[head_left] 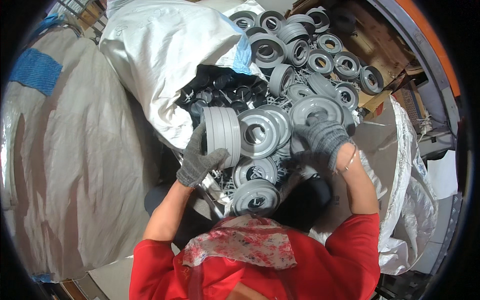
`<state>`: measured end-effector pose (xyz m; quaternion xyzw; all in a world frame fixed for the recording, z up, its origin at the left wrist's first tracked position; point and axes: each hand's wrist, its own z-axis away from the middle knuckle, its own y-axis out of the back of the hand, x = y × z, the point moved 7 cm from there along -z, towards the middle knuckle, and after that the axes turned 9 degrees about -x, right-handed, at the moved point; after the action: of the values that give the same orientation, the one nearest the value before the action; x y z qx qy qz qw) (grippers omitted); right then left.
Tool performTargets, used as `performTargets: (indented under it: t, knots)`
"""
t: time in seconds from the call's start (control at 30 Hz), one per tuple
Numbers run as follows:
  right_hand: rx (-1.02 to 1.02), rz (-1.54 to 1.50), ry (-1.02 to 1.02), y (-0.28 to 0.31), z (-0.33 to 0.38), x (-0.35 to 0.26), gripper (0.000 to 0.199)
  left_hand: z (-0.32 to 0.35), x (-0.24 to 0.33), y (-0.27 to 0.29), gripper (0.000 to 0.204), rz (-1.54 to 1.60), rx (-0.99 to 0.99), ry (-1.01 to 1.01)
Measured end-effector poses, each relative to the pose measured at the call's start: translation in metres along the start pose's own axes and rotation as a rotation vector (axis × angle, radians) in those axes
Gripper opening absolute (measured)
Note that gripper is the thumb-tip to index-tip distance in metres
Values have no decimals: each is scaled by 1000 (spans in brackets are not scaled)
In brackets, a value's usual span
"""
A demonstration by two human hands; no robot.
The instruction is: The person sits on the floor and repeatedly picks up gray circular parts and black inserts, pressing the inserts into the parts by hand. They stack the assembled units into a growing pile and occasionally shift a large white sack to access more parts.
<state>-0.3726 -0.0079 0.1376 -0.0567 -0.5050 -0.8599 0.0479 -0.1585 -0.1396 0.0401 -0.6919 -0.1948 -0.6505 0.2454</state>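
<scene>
My left hand (200,162), in a dark grey knitted glove, is closed round a stack of grey plastic rings (220,135), tilted on its side so the ribbed edges face me. In a lighter striped glove, my right hand (325,137) grips a large grey ring (312,107) at its centre and near rim; some of the fingers are hidden. Between the hands lie more flanged rings (258,132). Another ring (257,196) sits close to my lap. Under and among them are many small grey stick-like plastic pieces (280,167).
A white woven sack (165,55) at upper left opens onto black round caps (220,90). Grey rings (320,60) pile up at the back right beside brown cardboard (370,35). A big covered sack (75,150) fills the left; silvery sheeting (405,200) hangs at right.
</scene>
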Motion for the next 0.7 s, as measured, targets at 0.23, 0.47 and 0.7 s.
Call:
performTargets:
  t: [0.23, 0.47, 0.7]
  knots:
    - [623, -900, 311, -13, -40, -81, 34, 14, 9, -18, 88, -85, -176, -185]
    - [517, -2170, 174, -60, -67, -99, 37, 27, 7, -21, 82, -202, -152, -174]
    - [550, -1616, 231, -48, -44, -106, 35, 29, 25, -28, 74, 49, -177, -69]
